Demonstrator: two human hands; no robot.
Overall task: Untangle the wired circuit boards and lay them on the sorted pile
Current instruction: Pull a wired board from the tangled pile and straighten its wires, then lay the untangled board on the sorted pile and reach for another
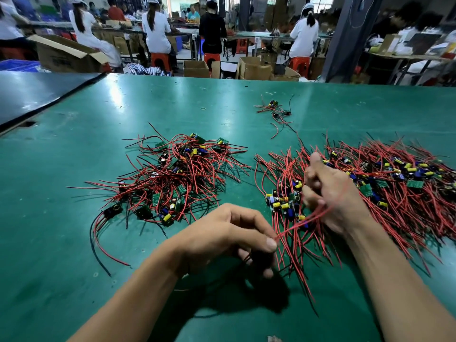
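Note:
A tangled heap of small green circuit boards with red and black wires (172, 178) lies left of centre on the green table (74, 243). A larger pile of wired boards (394, 183) spreads across the right. My left hand (229, 233) pinches the ends of red wires between thumb and fingers. My right hand (330, 191) grips a bundle of wires just above the big pile's left edge. Several boards with yellow and blue capacitors (283, 201) hang from that bundle, between my two hands.
A small cluster of wired boards (276, 109) lies farther back on the table. A dark panel (37, 95) overlaps the table's far left corner. Beyond the far edge, people sit at benches among cardboard boxes (256, 67) and red stools.

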